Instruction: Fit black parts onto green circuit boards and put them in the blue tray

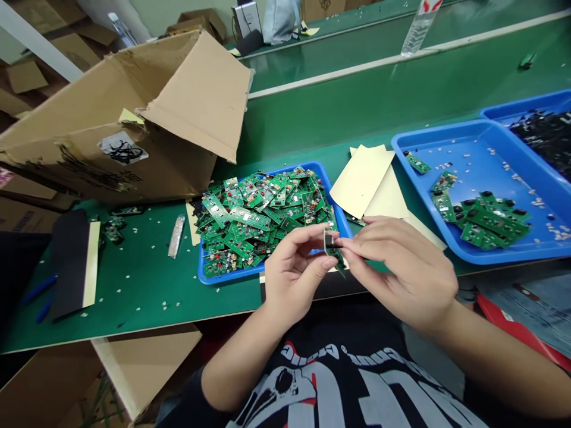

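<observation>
My left hand (289,276) pinches a small green circuit board (339,261) by its edges between thumb and fingers, holding it upright in front of my chest. The fingertips of my right hand (404,270) are closed on a small black part (338,242) that meets the face of the board. Whether that part is fixed to the board or loose, I cannot tell. Just beyond my left hand, a blue tray (232,276) carries a high heap of similar green circuit boards (263,208). Some boards (495,220) lie in a second blue tray (482,160) to the right.
A big open cardboard box (169,160) stands at the left rear. Yellowish paper sheets (363,178) lie between the trays. A third tray (504,110) with black parts (546,137) is at far right. A plastic bottle (419,30) stands behind. Tiny white bits dot the green table (147,261).
</observation>
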Available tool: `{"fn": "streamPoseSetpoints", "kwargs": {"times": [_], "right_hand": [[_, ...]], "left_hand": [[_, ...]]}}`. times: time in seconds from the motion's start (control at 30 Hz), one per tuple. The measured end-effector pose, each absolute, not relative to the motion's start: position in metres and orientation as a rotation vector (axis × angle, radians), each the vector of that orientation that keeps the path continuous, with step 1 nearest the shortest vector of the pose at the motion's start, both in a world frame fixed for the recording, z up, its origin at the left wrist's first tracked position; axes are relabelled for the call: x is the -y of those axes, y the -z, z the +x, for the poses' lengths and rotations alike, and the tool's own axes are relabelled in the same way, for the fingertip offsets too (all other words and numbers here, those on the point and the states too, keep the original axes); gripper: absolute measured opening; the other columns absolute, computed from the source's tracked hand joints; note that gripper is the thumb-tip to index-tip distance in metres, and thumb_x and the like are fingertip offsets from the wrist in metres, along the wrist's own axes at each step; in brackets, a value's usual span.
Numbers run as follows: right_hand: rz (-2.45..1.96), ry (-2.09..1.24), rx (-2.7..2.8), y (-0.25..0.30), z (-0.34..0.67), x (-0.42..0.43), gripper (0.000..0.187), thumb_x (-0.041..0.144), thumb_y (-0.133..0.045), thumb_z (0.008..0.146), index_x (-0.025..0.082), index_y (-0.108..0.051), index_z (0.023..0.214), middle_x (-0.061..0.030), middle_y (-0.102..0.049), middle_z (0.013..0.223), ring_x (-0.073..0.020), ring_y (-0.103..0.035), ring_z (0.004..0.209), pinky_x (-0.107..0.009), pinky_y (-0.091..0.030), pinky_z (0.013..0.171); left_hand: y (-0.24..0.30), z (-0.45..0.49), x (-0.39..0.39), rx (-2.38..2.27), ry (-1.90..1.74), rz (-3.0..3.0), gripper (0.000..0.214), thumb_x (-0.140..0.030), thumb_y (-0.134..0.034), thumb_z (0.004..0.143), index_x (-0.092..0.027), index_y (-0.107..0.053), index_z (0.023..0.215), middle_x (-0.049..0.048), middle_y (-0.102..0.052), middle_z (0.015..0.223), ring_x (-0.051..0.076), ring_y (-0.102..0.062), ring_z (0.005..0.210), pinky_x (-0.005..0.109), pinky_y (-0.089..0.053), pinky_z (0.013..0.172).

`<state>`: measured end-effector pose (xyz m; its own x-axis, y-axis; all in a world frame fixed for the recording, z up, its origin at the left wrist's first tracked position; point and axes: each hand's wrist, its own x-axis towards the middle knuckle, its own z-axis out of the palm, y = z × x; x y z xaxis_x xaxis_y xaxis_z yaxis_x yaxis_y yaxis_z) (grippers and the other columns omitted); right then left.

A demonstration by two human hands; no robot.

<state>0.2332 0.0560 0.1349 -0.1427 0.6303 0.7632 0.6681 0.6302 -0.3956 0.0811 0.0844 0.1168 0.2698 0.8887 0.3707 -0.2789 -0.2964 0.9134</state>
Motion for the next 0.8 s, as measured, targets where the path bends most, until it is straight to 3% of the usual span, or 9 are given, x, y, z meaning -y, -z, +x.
{"fn": "streamPoseSetpoints", "kwargs": {"times": [0.2,0.43,0.57,0.7,0.8], "right_hand": [[-1.073,-0.219,1.771,-0.138,0.232,-0.056,0.015,0.007,-0.057,0.086,0.020,-0.059,0.078,-0.0036,-0.065,0.067,-0.0164,-0.063,0.065,-0.031,-0.051,0.061],[-1.115,0.008,1.875,-0.140,0.235,-0.059,0.016,0.008,-0.057,0.088,0.022,-0.063,0.085,-0.0055,-0.067,0.072,-0.0196,-0.063,0.070,-0.035,-0.052,0.064],[-1.059,0.148,1.945,-0.139,0.244,-0.063,0.014,0.007,-0.062,0.086,0.019,-0.065,0.092,-0.0075,-0.068,0.077,-0.0193,-0.063,0.070,-0.033,-0.052,0.062],[-0.893,0.112,2.093,-0.140,0.261,-0.070,0.014,0.008,-0.064,0.085,0.019,-0.065,0.093,-0.0069,-0.068,0.080,-0.0186,-0.061,0.071,-0.032,-0.051,0.062],[-0.785,0.001,2.205,-0.143,0.270,-0.074,0.015,0.006,-0.059,0.088,0.017,-0.064,0.096,-0.0066,-0.067,0.085,-0.0177,-0.060,0.075,-0.032,-0.050,0.064]], "left_hand": [[-0.114,0.082,-0.085,-0.554,-1.299,1.378,0.028,-0.020,-0.071,0.082,-0.025,-0.066,0.109,0.0034,-0.070,0.100,0.017,-0.070,0.097,0.026,-0.059,0.083],[-0.110,0.074,-0.088,-0.585,-1.338,1.631,0.026,-0.025,-0.068,0.085,-0.023,-0.068,0.110,0.0063,-0.069,0.097,0.014,-0.066,0.087,0.026,-0.057,0.076],[-0.116,0.069,-0.089,-0.582,-1.219,1.745,0.022,-0.030,-0.055,0.093,-0.021,-0.070,0.106,0.0079,-0.071,0.090,0.016,-0.066,0.081,0.029,-0.056,0.071],[-0.121,0.066,-0.088,-0.541,-1.076,1.740,0.027,-0.032,-0.049,0.096,-0.019,-0.072,0.104,0.0064,-0.072,0.073,0.019,-0.067,0.082,0.033,-0.056,0.075],[-0.121,0.065,-0.088,-0.561,-1.024,1.663,0.031,-0.033,-0.046,0.097,-0.018,-0.074,0.093,0.0068,-0.072,0.073,0.019,-0.067,0.077,0.033,-0.055,0.074]]}}
